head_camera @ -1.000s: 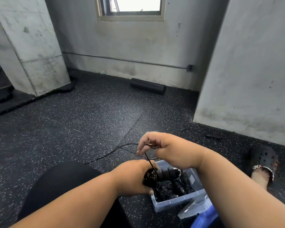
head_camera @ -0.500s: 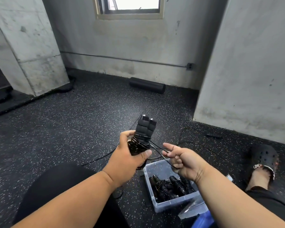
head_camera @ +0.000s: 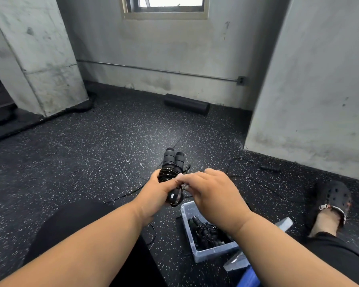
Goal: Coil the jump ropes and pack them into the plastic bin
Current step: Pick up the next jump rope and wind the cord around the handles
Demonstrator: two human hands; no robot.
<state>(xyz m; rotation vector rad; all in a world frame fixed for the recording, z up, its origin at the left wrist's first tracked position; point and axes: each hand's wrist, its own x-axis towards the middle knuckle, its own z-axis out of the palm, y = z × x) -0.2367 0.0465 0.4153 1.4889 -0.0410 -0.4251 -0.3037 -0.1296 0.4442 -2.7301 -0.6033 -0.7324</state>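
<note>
The left hand [head_camera: 155,193] is wrapped around a black jump rope [head_camera: 170,175], fingers curled over the glossy coil of cord wound round its two foam handles. The forearm reaches forward from the lower left and the fist is tilted so the paired handle ends point up and away, above the grip. A short loop of cord hangs below the fist, just over the near-left corner of the clear plastic bin [head_camera: 214,250].

The right hand [head_camera: 211,191] comes in from the lower right, back of the hand upward, its fingertips [head_camera: 181,179] pinching the cord right against the left fist. The bin sits on the speckled rubber floor [head_camera: 87,154] below and right of the grip, with coiled black ropes [head_camera: 205,233] inside. A loose cord [head_camera: 255,181] trails on the floor beyond the right hand.
</note>
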